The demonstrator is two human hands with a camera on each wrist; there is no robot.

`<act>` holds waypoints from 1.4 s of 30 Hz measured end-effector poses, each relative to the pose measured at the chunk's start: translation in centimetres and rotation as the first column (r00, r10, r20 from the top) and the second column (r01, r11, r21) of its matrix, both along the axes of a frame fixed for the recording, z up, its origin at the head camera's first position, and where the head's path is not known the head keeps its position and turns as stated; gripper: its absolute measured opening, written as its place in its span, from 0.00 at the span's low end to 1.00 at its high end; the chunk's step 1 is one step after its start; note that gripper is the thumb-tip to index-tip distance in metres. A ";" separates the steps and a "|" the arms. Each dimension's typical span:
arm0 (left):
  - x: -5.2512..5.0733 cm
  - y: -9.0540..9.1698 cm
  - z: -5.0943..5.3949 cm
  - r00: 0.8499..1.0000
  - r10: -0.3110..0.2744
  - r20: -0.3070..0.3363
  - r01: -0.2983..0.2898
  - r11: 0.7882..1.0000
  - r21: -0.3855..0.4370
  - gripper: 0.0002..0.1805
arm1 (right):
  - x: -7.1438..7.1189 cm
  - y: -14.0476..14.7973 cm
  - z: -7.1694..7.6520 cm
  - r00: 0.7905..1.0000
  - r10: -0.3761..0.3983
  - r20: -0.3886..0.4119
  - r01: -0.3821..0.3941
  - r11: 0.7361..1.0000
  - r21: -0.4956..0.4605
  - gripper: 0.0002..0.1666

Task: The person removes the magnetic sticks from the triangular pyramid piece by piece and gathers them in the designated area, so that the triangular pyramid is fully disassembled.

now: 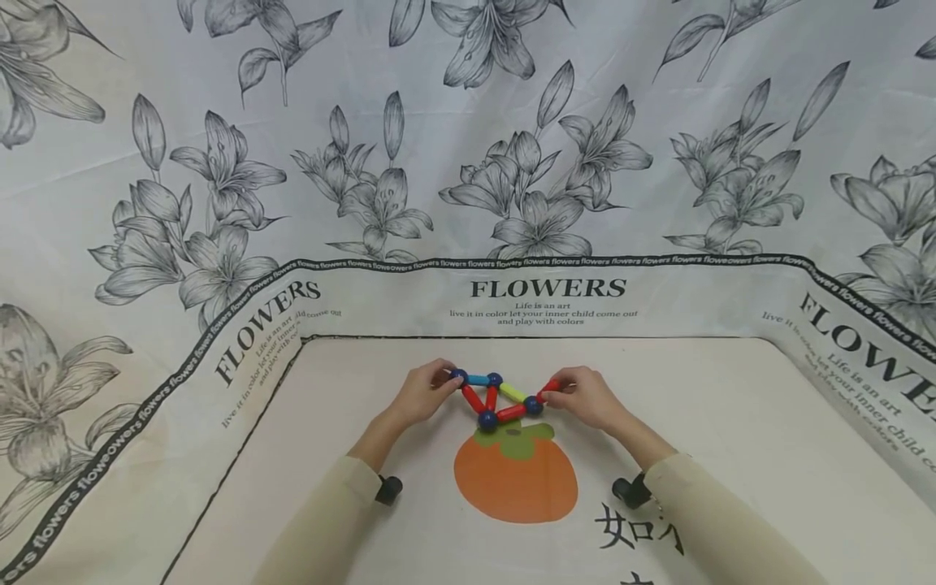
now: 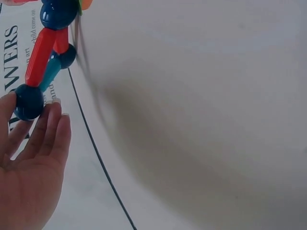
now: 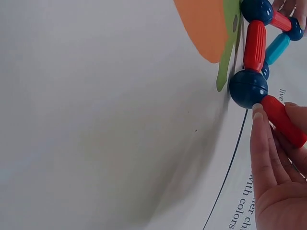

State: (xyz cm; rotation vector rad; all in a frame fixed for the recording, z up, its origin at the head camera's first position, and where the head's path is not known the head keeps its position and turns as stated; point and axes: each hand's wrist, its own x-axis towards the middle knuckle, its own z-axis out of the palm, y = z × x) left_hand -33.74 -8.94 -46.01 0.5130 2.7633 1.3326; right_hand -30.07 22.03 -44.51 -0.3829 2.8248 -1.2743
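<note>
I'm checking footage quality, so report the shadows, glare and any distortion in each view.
Left wrist: a soft shadow on the pale tabletop, small glints on the blue balls; right wrist: another soft shadow beside the right hand; head: fairly even light, the black border band bending at the corners, lens or cloth I cannot tell.

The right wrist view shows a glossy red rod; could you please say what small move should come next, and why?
Probably, the right hand should gently press the glossy red rod against the round dark blue ball: the rod's end meets it, and the left hand pinches another dark blue ball, likely giving support.
</note>
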 end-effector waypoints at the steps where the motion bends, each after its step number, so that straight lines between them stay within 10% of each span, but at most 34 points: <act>1: 0.1 -0.1 0.0 1.000 0.001 0.003 -0.001 1.000 -0.005 0.14 | -0.1 0.1 0.0 1.000 0.010 0.004 -0.010 1.000 -0.005 0.08; 42: 2.0 -2.0 -0.9 0.991 -0.061 0.117 0.080 0.982 -0.171 0.16 | -1.0 2.4 -0.6 0.990 0.131 0.058 -0.139 0.976 0.167 0.12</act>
